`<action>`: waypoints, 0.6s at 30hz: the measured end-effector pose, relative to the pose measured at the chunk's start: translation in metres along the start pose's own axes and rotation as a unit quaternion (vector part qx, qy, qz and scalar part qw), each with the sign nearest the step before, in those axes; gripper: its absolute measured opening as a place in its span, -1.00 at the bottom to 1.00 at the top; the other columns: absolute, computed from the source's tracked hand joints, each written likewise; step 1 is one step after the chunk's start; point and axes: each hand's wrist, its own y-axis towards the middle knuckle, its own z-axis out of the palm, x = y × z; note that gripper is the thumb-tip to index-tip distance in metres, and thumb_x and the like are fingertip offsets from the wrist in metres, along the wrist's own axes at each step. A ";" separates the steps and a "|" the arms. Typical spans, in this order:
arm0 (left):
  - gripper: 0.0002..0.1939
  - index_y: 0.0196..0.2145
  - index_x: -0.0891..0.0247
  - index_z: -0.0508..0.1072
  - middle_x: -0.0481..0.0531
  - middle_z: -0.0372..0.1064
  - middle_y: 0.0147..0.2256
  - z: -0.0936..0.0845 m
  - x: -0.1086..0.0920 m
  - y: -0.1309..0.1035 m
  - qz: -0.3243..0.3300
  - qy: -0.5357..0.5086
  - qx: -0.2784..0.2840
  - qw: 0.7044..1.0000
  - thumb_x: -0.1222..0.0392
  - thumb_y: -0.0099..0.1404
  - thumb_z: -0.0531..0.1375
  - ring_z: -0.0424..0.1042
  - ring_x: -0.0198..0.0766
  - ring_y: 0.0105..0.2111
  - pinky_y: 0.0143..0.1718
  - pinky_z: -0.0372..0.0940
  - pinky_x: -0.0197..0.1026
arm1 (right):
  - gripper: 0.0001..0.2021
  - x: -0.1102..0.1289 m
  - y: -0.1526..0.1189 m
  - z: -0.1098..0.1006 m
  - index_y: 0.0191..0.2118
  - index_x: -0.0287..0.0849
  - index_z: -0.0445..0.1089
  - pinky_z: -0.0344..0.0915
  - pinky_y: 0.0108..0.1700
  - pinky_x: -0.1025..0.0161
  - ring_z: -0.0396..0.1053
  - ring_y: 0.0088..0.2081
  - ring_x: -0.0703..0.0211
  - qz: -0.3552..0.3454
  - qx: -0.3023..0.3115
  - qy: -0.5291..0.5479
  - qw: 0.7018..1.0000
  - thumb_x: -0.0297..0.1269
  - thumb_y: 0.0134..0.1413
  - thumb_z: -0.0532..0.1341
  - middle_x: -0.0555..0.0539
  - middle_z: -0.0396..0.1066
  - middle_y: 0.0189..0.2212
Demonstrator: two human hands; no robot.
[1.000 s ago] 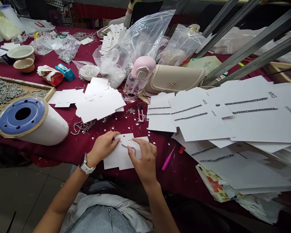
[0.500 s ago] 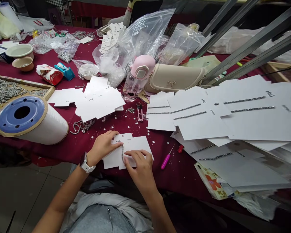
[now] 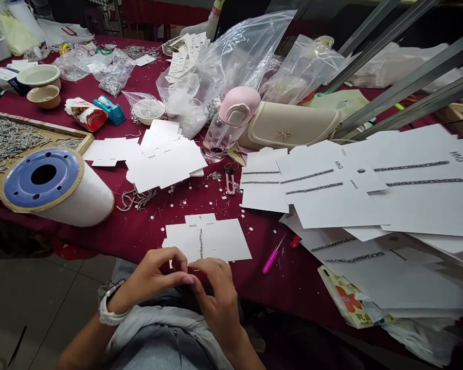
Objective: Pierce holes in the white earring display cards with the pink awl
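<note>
A white card (image 3: 227,239) printed "MNG" lies on the dark red cloth in front of me, with one silver chain (image 3: 201,244) lying down its middle. Just off the card's near edge, my left hand (image 3: 162,270) and my right hand (image 3: 216,285) meet at the fingertips. Both are pinched closed, and whatever is between the fingers is too small to make out. A pink-handled awl (image 3: 270,261) lies right of the card. Beyond the card is a pink clip-like tool (image 3: 230,181).
A large spool (image 3: 88,198) stands at the left, by a tray of chains (image 3: 38,190). Blank white cards (image 3: 170,164) lie behind. A pink-lidded bottle (image 3: 219,134) and beige purse (image 3: 293,126) stand at the back. Cards with chains (image 3: 320,205) are stacked right; metal bars (image 3: 401,85) slant above.
Both hands have left the card, moved toward my body and come together at the fingertips. The card with its chain now lies untouched. The view has shifted slightly.
</note>
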 end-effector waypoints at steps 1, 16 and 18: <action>-0.74 -0.47 0.31 0.33 -0.06 0.29 -0.51 -0.001 0.002 -0.006 -0.010 -0.015 -0.002 1.000 0.02 0.11 0.17 0.24 -0.40 -0.50 -0.47 0.15 -0.36 | -0.93 0.002 0.000 0.003 -0.31 -0.15 0.28 0.17 -0.26 0.21 0.25 -0.34 0.19 -0.004 0.008 0.002 1.000 -0.33 0.07 0.08 -0.03 0.37 -0.45; -0.75 -0.51 0.30 0.28 -0.09 0.24 -0.50 -0.034 0.023 -0.037 -0.074 0.004 -0.085 0.994 0.07 0.08 0.20 0.19 -0.40 -0.48 -0.43 0.12 -0.37 | -0.90 0.010 0.032 0.037 -0.39 -0.16 0.31 0.11 -0.20 0.20 0.22 -0.34 0.22 -0.122 0.110 -0.022 0.986 -0.29 0.07 0.10 0.00 0.40 -0.45; -0.74 -0.53 0.30 0.29 -0.08 0.25 -0.52 -0.040 0.024 -0.041 -0.061 0.020 -0.096 0.993 0.05 0.08 0.20 0.20 -0.40 -0.48 -0.43 0.13 -0.36 | -0.89 0.011 0.037 0.040 -0.40 -0.15 0.31 0.10 -0.21 0.21 0.23 -0.36 0.24 -0.131 0.130 -0.017 0.983 -0.24 0.04 0.13 0.02 0.41 -0.46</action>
